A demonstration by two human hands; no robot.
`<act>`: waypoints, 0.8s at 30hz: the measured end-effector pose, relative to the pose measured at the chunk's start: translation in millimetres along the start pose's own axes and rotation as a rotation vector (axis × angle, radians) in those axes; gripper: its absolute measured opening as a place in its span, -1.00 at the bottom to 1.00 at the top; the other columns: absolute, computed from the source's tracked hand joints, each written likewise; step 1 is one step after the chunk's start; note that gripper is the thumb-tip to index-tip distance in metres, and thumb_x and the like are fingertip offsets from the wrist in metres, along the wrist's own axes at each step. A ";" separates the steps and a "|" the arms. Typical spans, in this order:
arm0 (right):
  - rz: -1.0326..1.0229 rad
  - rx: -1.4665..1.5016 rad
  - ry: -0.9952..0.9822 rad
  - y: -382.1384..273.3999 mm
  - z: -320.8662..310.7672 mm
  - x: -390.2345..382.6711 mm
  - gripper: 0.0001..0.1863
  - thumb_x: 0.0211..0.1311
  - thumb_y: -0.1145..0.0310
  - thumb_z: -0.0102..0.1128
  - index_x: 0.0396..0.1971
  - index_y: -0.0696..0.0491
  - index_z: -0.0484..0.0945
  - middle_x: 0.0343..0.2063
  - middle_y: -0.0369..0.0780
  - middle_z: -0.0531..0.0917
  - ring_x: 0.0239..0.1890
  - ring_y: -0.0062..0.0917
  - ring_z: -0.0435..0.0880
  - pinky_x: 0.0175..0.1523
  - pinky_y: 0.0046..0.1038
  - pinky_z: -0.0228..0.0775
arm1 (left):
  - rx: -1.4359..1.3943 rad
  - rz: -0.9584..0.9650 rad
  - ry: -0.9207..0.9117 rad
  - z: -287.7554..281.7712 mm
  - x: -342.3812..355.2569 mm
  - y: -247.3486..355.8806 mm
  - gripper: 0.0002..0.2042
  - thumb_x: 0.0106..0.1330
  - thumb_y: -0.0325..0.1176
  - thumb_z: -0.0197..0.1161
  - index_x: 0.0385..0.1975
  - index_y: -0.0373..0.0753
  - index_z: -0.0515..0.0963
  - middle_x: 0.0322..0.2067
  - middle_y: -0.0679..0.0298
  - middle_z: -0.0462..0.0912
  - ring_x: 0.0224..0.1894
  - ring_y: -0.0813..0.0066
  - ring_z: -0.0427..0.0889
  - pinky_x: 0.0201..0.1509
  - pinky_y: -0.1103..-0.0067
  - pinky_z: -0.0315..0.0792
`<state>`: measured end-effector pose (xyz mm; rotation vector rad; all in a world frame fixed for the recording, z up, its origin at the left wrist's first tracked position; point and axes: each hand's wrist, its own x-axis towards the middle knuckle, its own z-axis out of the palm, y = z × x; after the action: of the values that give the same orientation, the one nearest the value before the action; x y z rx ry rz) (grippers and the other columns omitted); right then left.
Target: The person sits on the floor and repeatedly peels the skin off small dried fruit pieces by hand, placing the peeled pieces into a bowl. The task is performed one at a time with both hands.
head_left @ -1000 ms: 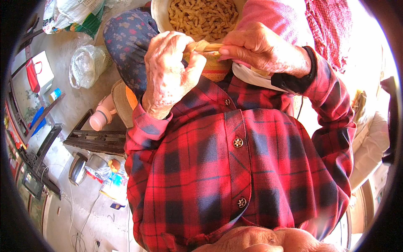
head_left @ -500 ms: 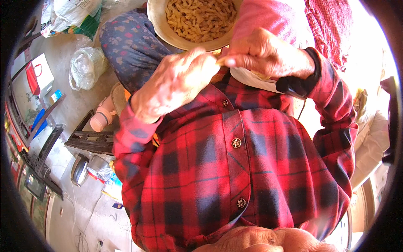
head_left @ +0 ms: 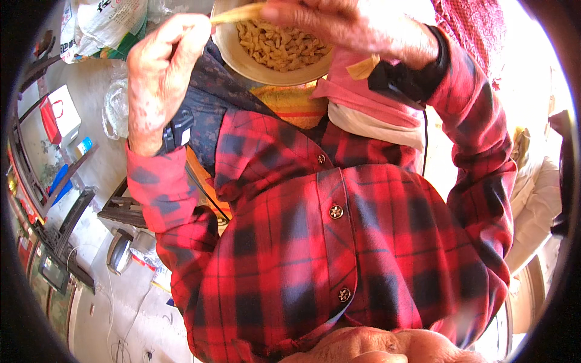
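Observation:
A thin, flat yellowish strip [head_left: 237, 13] is stretched between my two hands above the near side of a pale bowl [head_left: 227, 45]. My left hand [head_left: 164, 72] pinches one end of it. At the other end is my right hand [head_left: 369, 27], its fingertips pressed on the strip and its upper part cut off by the frame. Many small yellowish-brown twisted pieces [head_left: 284, 48] fill the bowl's bottom. Another yellow scrap [head_left: 363, 68] shows under my right palm, by the black wristband; whether my hand holds it I cannot tell.
Pink cloth [head_left: 345, 91] covers my lap beside the bowl. To the left are a printed sack [head_left: 103, 27], a clear plastic bag [head_left: 115, 106] and a dark wooden stool [head_left: 121, 209]. A kettle [head_left: 119, 251] and cables are on the floor.
My hands were close together in front of the bowl and have moved apart and farther away. The left one went outward to the left, and the strip now shows stretched between them.

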<state>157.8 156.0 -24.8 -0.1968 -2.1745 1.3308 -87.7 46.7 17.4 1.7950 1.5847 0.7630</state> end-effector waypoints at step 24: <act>0.536 -0.181 0.082 85.2 -86.8 12.2 -0.66 0.35 0.24 0.11 -0.39 0.26 0.59 -0.68 -0.20 0.50 -0.56 -0.64 0.45 -0.45 -0.46 0.32 | -0.208 -0.045 -0.017 54.2 145.3 -47.8 -0.80 0.35 -0.33 0.17 -0.46 -0.30 0.58 -0.62 0.52 0.44 -0.53 0.79 0.35 -0.46 0.70 0.25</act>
<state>180.6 269.7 -63.5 -0.9416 -2.2567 1.3598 -60.2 191.3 -50.9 1.6083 1.4717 0.8556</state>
